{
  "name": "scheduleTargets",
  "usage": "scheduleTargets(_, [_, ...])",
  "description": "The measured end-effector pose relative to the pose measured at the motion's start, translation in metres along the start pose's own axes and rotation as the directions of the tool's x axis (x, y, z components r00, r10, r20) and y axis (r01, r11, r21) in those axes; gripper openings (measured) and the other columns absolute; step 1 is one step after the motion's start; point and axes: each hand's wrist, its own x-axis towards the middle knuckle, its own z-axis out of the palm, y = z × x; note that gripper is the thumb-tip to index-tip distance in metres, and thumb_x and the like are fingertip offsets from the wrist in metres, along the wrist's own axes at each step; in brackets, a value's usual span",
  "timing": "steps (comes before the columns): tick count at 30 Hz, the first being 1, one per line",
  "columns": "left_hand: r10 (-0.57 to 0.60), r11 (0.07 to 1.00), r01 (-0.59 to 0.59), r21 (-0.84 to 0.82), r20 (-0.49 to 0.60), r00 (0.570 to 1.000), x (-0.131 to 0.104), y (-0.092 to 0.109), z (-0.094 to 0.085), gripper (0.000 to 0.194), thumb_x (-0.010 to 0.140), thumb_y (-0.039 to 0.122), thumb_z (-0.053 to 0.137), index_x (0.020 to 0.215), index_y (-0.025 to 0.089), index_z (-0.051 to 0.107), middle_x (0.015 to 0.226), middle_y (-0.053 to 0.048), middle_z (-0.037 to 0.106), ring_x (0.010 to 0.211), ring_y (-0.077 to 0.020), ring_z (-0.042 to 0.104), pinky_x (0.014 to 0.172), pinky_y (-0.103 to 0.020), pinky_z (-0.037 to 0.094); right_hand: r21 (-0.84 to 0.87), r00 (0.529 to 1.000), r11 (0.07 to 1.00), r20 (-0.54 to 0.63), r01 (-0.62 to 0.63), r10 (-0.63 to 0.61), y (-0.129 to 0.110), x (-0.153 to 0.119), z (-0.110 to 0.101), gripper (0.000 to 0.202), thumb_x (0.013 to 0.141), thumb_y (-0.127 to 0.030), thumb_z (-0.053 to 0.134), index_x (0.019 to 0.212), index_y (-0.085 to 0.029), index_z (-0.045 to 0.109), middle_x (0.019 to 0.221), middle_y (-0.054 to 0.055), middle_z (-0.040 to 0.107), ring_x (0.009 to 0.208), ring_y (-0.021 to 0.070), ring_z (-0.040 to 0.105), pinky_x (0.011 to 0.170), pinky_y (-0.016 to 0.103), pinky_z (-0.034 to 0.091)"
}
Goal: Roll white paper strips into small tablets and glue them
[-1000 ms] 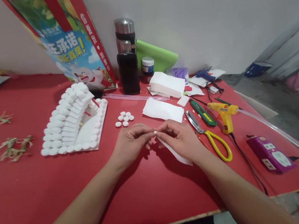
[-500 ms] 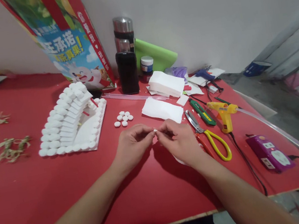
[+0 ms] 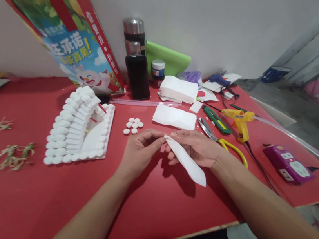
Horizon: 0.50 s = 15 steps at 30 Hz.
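1. Paper strip [image 3: 188, 165]: thin, smooth, white, pointed at its near end; slanting above the bench [image 3: 148, 212]. Mostly hidden 0.5 seconds ago, now exposed; a long flat stretch evidently remains unrolled.
2. Left hand [image 3: 138, 150]: pinching the strip's far tip. Right hand [image 3: 199, 145]: turned up, loosely spread, fingers behind the strip.
3. Scissors [image 3: 213, 138]: metal blades, yellow handle partly covered by the right arm.
4. White discs [image 3: 134, 125]: 7, rounded, clustered.
5. Model [image 3: 74, 133]: white, stepped, disc-edged.
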Motion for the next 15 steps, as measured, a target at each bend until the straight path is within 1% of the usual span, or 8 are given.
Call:
scheduleTargets(3, [-0.003, 1.000, 0.003, -0.015, 0.018, 1.000, 0.000, 0.001, 0.001, 0.013, 0.081, 0.031, 0.079, 0.082, 0.018, 0.079, 0.076, -0.005, 0.073, 0.073, -0.0174, 0.068, 0.073, -0.030, 0.056, 0.026, 1.000, 1.000, -0.012, 0.000, 0.000, 0.001, 0.000, -0.001, 0.025, 0.081, -0.033, 0.086, 0.089, -0.015, 0.072, 0.078, 0.003, 0.075, 0.063, 0.0137, 0.070, 0.067, 0.031, 0.066])
scheduleTargets(7, [-0.041, 0.997, 0.043, -0.058, 0.028, 0.999, -0.002, 0.001, 0.003, 0.015, 0.081, 0.030, 0.080, 0.085, 0.015, 0.078, 0.076, -0.006, 0.074, 0.072, -0.0170, 0.068, 0.071, -0.029, 0.056, 0.000, 0.999, 0.999, -0.002, 0.052, -0.052, 0.002, 0.000, -0.002, 0.023, 0.081, -0.031, 0.086, 0.088, -0.015, 0.071, 0.078, 0.002, 0.074, 0.060, 0.0111, 0.067, 0.065, 0.030, 0.065])
scheduleTargets(11, [-0.107, 0.983, 0.112, -0.148, 0.042, 0.993, -0.005, 0.002, 0.005, 0.018, 0.082, 0.033, 0.079, 0.085, 0.015, 0.075, 0.073, -0.004, 0.073, 0.060, -0.0155, 0.066, 0.059, -0.028, 0.055, -0.095, 0.989, 0.989, -0.083, 0.111, -0.119, 0.003, -0.001, 0.004, 0.028, 0.074, -0.032, 0.090, 0.083, -0.015, 0.069, 0.072, 0.000, 0.072, 0.054, 0.0108, 0.065, 0.060, 0.027, 0.062])
scheduleTargets(13, [-0.134, 0.971, 0.144, -0.192, 0.063, 0.989, -0.005, 0.002, 0.007, 0.020, 0.082, 0.034, 0.079, 0.085, 0.015, 0.074, 0.071, -0.004, 0.072, 0.056, -0.0162, 0.066, 0.055, -0.029, 0.054, -0.149, 0.980, 0.978, -0.115, 0.144, -0.162, 0.003, -0.001, 0.007, 0.031, 0.071, -0.034, 0.091, 0.080, -0.016, 0.069, 0.070, -0.001, 0.072, 0.051, 0.0108, 0.064, 0.057, 0.026, 0.060])
scheduleTargets(15, [-0.151, 0.964, 0.161, -0.213, 0.062, 0.987, -0.005, 0.001, 0.008, 0.020, 0.081, 0.034, 0.079, 0.085, 0.015, 0.074, 0.070, -0.003, 0.071, 0.054, -0.0160, 0.066, 0.052, -0.028, 0.053, -0.184, 0.973, 0.970, -0.136, 0.162, -0.188, 0.004, 0.000, 0.009, 0.032, 0.069, -0.037, 0.091, 0.077, -0.016, 0.068, 0.070, 0.000, 0.072, 0.049, 0.0110, 0.064, 0.054, 0.026, 0.057])
